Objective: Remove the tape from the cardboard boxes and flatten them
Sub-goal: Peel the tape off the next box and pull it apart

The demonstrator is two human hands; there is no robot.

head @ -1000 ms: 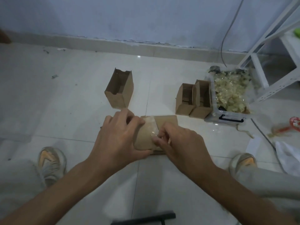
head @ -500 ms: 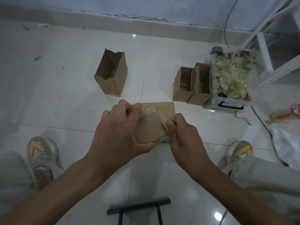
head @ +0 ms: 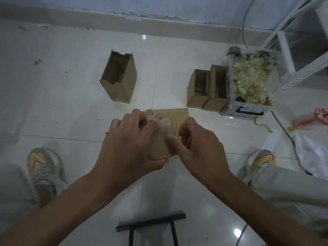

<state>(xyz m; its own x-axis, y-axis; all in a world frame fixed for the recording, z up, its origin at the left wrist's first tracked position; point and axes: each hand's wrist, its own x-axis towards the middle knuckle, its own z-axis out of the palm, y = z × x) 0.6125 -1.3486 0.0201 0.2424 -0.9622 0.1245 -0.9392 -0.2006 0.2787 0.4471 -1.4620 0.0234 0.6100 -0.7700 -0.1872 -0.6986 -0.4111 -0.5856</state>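
At the centre of the frame, above the white tiled floor [head: 71, 107], a small brown cardboard box [head: 159, 148] is held between both hands, with a strip of clear, yellowish tape [head: 166, 126] lifted off its upper face. The left hand [head: 129, 148] wraps the box's left side, thumb beneath and fingers curled over the top edge; the right hand [head: 198, 144] has its grip closed at the box's right edge, seemingly pinching the tape, though the contact itself is hidden by the fingers. The step in hand looks like peeling: the tape seems partly free, so the next move likely calls for a steady pull away from the box while the left hand braces it, then pressing the box flat. The box looks soft-cornered and slightly crumpled. Just beyond it a flattened box [head: 170, 113] lies on the floor. Farther out stand an open upright box [head: 119, 82] at upper left of centre and a pair of open boxes [head: 207, 89] at upper right, touching a clear plastic bin [head: 248, 107] heaped with crumpled tape.
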